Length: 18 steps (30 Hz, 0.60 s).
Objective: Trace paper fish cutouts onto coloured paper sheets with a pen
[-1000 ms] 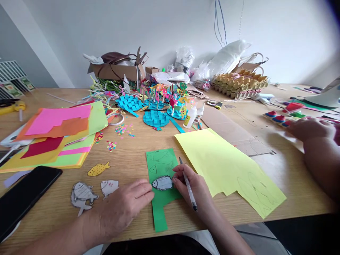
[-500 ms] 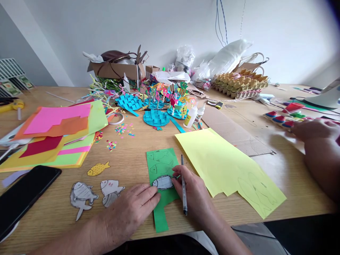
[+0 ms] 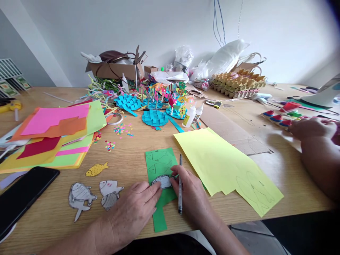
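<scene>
A green paper sheet [image 3: 158, 161] with fish outlines drawn on it lies near the table's front edge. A grey paper fish cutout [image 3: 162, 181] rests on it. My left hand [image 3: 132, 209] presses flat on the cutout's left end with its fingertips. My right hand [image 3: 190, 193] holds a pen [image 3: 180, 184] upright against the cutout's right end. A large yellow paper sheet [image 3: 223, 166] with a faint fish drawing lies just right of my right hand.
Grey fish cutouts [image 3: 79, 194] and a yellow fish [image 3: 96, 169] lie at left, beside a black phone [image 3: 23, 196] and a stack of coloured paper [image 3: 53, 134]. Blue paper crafts [image 3: 155, 117], glue bottles [image 3: 190, 116], egg cartons [image 3: 236, 83]. Another person's hand [image 3: 310, 129] works at right.
My left hand has slid right onto the cutout's left end, uncovering another grey fish cutout. The pen in my right hand has swung from slanted to nearly upright.
</scene>
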### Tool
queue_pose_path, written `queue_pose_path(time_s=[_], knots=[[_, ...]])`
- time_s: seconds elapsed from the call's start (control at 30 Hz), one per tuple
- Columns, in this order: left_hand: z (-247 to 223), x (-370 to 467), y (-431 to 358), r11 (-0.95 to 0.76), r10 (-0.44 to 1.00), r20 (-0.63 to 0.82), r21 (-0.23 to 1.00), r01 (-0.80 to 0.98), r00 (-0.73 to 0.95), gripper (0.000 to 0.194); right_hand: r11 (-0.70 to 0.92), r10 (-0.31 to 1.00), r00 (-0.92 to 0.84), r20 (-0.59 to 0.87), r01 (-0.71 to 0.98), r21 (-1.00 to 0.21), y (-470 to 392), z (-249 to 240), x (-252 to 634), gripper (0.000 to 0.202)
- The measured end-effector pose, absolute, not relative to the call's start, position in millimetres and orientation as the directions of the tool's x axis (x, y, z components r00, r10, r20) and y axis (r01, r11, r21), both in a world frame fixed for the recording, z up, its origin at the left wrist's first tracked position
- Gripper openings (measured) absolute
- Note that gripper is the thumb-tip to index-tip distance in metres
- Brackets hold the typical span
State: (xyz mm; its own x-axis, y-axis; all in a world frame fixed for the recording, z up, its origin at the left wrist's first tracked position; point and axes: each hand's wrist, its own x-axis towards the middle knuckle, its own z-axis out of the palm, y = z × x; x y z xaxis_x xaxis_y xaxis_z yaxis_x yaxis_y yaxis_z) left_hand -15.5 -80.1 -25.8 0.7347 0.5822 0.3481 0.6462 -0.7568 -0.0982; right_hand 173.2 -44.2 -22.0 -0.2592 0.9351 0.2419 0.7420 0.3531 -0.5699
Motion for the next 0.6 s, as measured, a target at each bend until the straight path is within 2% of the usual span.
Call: queue_pose_path(time_s=[0.37, 0.6], knots=[[-28, -15, -80, -0.759, 0.588, 0.338, -0.083, 0.646, 0.735, 0.03, 0.386, 0.92, -0.286, 0.268, 0.779, -0.495, -43, -22, 175, 0.019], [-28, -14, -80, -0.757, 0.574, 0.367, -0.102, 0.645, 0.732, 0.031, 0.471, 0.875, -0.299, 0.381, 0.707, -0.528, -44, -14, 195, 0.019]])
